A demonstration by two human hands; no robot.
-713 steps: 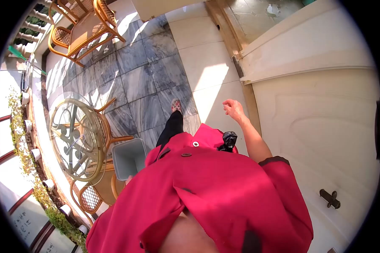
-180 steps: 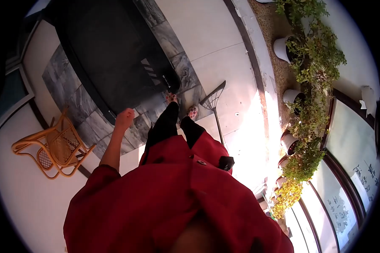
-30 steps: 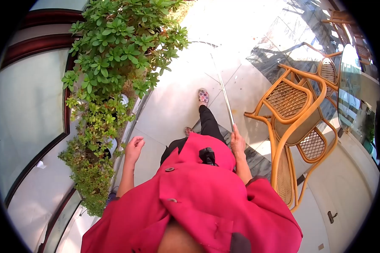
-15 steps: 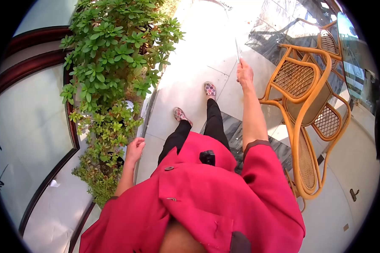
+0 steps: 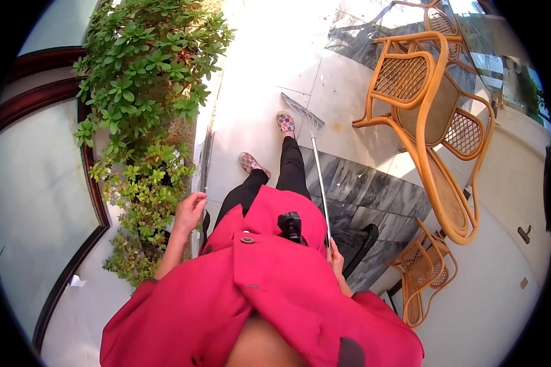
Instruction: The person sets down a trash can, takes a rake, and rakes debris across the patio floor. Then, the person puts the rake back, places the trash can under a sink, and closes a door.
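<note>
My right hand (image 5: 336, 258) is closed on the lower end of the pole of a long-handled tool, low at my right side. Its thin pale pole (image 5: 320, 180) runs forward to a flat grey head (image 5: 303, 112) on the floor beside my right shoe (image 5: 285, 121). Whether it is a broom, a mop or a rake I cannot tell. My left hand (image 5: 191, 211) hangs beside the plants, with fingers curled in and pressed together. What they hold, if anything, is hidden. A dark object shows just behind that hand.
Leafy green shrubs (image 5: 134, 92) line the left side, beside a dark-framed panel (image 5: 40, 177). On the right stand a rattan chair (image 5: 404, 76) and more rattan furniture (image 5: 423, 275). A black-edged object (image 5: 362, 249) lies near my right hand. Tiled floor (image 5: 242, 92) stretches ahead.
My right hand has drawn back from far ahead to my side, pulling the pole along. The tool's head has come closer, next to my right shoe. My left hand stays near the plants.
</note>
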